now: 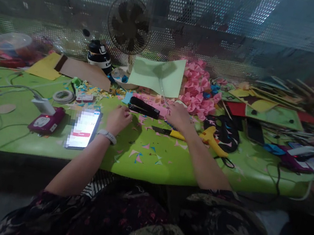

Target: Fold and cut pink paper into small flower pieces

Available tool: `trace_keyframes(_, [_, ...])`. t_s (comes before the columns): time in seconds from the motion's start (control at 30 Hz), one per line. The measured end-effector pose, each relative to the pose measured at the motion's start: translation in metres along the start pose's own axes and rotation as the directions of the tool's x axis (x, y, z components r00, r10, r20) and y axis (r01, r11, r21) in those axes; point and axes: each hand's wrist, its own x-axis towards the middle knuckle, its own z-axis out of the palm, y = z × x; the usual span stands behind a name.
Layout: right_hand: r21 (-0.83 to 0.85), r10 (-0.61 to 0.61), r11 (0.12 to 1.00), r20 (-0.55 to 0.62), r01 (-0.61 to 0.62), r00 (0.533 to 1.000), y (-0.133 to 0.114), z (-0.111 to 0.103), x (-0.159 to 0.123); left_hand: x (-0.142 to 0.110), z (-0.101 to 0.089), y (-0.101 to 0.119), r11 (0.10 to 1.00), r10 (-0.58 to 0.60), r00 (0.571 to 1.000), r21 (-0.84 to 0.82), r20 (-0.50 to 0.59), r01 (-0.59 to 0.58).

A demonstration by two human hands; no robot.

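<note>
A black stapler (144,108) lies on the green worktop (147,171) between the two hands, a little forward of the person, its long axis running left to right with the right end tipped slightly toward the body. The left hand (118,120) rests just beside its left end, fingers loosely curled — whether they pinch anything I cannot tell. The right hand (177,117) is just past the other end, so neither is clearly nearer; a thin, pale stick (162,88) seems to run to its fingertips, but blur hides whether they press together on it. Beyond the stapler stands a pale green sheet (145,73), with a heap of pink folded pieces (196,84) to its right. A yellow tool (177,135) lies under the right forearm, paper scraps (138,158) nearer the body — and a lit phone (83,129) beside the left wrist.
</note>
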Motion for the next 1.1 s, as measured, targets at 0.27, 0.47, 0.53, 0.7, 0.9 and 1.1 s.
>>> trace_keyframes(0.27, [0.14, -0.177, 0.977, 0.115, 0.16, 0.978, -0.038, 0.016, 0.022, -0.007, -0.002, 0.01, 0.998, 0.044, 0.997, 0.035, 0.067, -0.046])
trace_keyframes(0.47, [0.198, -0.19, 0.964, 0.047, 0.177, 0.981, -0.072, 0.017, 0.036, -0.009, 0.002, 0.014, 0.994, 0.085, 0.977, -0.086, 0.197, -0.069])
trace_keyframes(0.53, [0.197, -0.172, 0.968, 0.061, 0.157, 0.983, -0.092, 0.021, 0.045, -0.007, 0.005, 0.011, 0.989, 0.109, 0.977, -0.121, 0.186, -0.087])
trace_keyframes(0.7, [0.157, -0.115, 0.982, 0.062, 0.104, 0.992, -0.136, 0.026, 0.074, 0.005, 0.013, -0.005, 0.957, 0.079, 0.982, -0.289, 0.173, -0.026])
trace_keyframes(0.9, [0.187, -0.207, 0.962, 0.025, 0.199, 0.978, -0.108, 0.013, 0.071, 0.008, 0.015, -0.009, 0.845, 0.139, 0.967, -0.535, 0.213, -0.004])
trace_keyframes(1.1, [0.05, -0.089, 0.995, 0.153, 0.082, 0.984, -0.025, -0.005, 0.034, 0.002, 0.013, 0.001, 0.895, 0.227, 0.971, -0.41, 0.077, -0.177])
